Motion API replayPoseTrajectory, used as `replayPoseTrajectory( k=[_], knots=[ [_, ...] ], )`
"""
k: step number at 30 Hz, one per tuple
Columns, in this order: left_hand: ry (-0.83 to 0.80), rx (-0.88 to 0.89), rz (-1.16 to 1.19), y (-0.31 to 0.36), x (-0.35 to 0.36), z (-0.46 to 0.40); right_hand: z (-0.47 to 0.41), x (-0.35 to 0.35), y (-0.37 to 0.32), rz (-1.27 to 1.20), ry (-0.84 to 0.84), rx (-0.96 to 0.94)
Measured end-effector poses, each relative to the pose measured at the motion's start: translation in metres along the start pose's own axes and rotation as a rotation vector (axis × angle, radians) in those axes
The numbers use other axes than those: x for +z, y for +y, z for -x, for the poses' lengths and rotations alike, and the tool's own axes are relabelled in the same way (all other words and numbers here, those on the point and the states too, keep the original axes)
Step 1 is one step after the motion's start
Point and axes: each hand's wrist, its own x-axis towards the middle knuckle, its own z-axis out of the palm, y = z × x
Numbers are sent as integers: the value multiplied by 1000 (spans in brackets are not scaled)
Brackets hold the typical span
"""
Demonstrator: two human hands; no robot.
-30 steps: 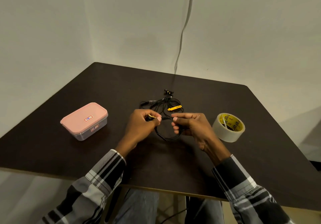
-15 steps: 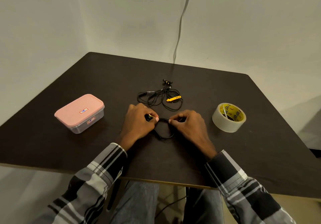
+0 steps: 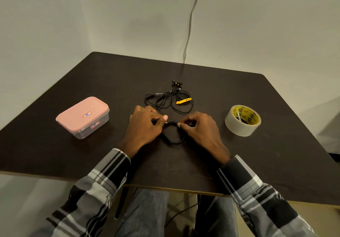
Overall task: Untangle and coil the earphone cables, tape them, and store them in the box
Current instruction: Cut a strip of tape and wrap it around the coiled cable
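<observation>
Both hands are down on the dark table (image 3: 239, 163), working close together at its middle. The left hand (image 3: 142, 128) is curled nearly shut, thumb pressed against the forefinger, pinching one end of a black cable; a small yellowish tip pokes out just past the thumbnail. The right hand (image 3: 200, 128) mirrors it, fingers curled, thumb and forefinger nipped on the same cable at the other side. Between the two hands the coiled cable (image 3: 174, 138) hangs as a small dark loop, its top arc strung from pinch to pinch and its lower curve lying on the table just in front of the knuckles, nearer the person.

Just beyond the hands, farther up the table, lies a second, loose earphone tangle (image 3: 167, 100), touched by neither hand, with a yellow clip (image 3: 183, 101) at its right side and the earbuds (image 3: 177, 83) at its far end.

Off to the left, well apart from the left hand, sits the box (image 3: 82, 117), pink lid on, with small labels on the lid and the side. Off to the right, apart from the right hand, the tape roll (image 3: 242, 120) lies flat, its yellow core showing. Plaid sleeves (image 3: 103, 179) cover both wrists.
</observation>
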Motion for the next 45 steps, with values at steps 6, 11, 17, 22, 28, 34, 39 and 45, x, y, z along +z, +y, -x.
replayPoseTrajectory(
  k=[6, 11, 17, 22, 28, 34, 39, 45],
  knots=[
    [20, -20, 159, -3, -2, -5, -5, 2, 1, -41, -3, -3],
    [38, -33, 211, -5, -3, -8, -7, 0, 2, -92, 37, 9],
    [120, -34, 287, 1, -13, -12, -8, -15, 3, -196, 188, 15],
    [105, -30, 322, 16, -19, -17, -9, -55, 6, -247, 387, -7],
    [80, 24, 339, 23, -21, -22, -13, -112, 44, 59, 354, 242],
    [65, 46, 369, 35, -20, -28, -22, -125, 71, 283, 34, 436],
    [54, 54, 384, 38, -20, -28, -30, -112, 79, 343, -41, 466],
    [44, 42, 398, 37, -23, -26, -27, -117, 75, 295, 49, 461]
  ],
)
